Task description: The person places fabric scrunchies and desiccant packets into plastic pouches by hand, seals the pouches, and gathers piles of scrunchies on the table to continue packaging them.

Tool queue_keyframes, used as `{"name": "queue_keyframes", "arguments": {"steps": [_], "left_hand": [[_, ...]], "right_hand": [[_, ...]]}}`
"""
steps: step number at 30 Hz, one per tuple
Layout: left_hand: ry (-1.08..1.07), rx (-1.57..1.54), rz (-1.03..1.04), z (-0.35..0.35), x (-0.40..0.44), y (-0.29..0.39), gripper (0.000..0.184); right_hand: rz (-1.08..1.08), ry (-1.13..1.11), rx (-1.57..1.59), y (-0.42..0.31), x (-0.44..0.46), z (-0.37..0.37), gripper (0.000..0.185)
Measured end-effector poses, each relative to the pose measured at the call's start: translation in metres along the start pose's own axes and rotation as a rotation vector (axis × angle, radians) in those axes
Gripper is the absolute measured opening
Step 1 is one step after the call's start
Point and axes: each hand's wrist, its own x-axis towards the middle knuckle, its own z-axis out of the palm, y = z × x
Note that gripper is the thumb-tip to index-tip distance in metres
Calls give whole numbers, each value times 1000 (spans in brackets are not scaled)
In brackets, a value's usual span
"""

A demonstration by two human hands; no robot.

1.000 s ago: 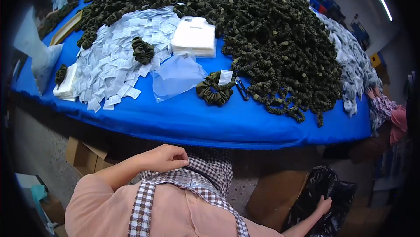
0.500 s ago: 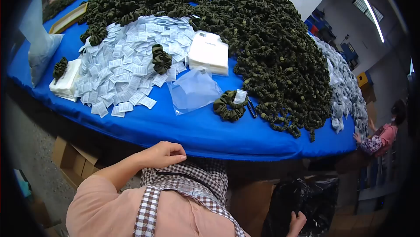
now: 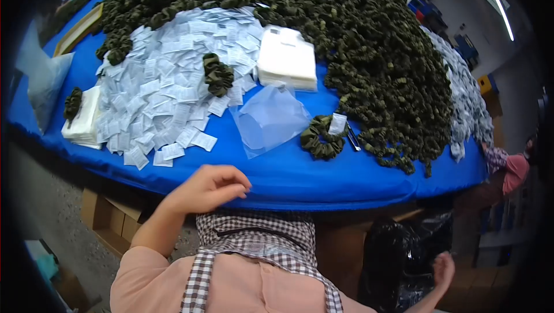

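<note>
My left hand (image 3: 212,188) hovers over the front edge of the blue-covered table (image 3: 277,183), fingers loosely curled, a gap between thumb and forefinger, nothing in it. My right hand (image 3: 443,269) is low at the right beside a black plastic bag (image 3: 386,255); its fingers are slightly bent and apart, and I see nothing in them. Beyond the left hand lie a clear plastic bag (image 3: 271,118), a dark green scrunchie (image 3: 318,142) with a small white packet (image 3: 337,124) on it, and a black pen-like tool (image 3: 352,138).
White packets (image 3: 167,82) are heaped at centre left, a scrunchie (image 3: 218,75) on top. Behind rises a large pile of green scrunchies (image 3: 381,59). Stacks of white bags (image 3: 287,62) stand nearby. A cardboard box (image 3: 107,220) sits below left. Another person (image 3: 513,171) works at far right.
My left hand has risen slightly toward the table edge. My right hand has moved right and up, away from the front of the black bag. The view has shifted a little.
</note>
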Motion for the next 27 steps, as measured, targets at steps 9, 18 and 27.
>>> {"name": "queue_keyframes", "arguments": {"steps": [9, 18, 27], "left_hand": [[105, 140, 61, -17, 25, 27, 14], [70, 165, 87, -15, 27, 21, 12], [363, 442, 346, -25, 61, 32, 11]], "right_hand": [[202, 98, 236, 105, 117, -52, 20], [-196, -418, 361, 120, 241, -19, 22], [-140, -340, 377, 73, 151, -8, 27]]}}
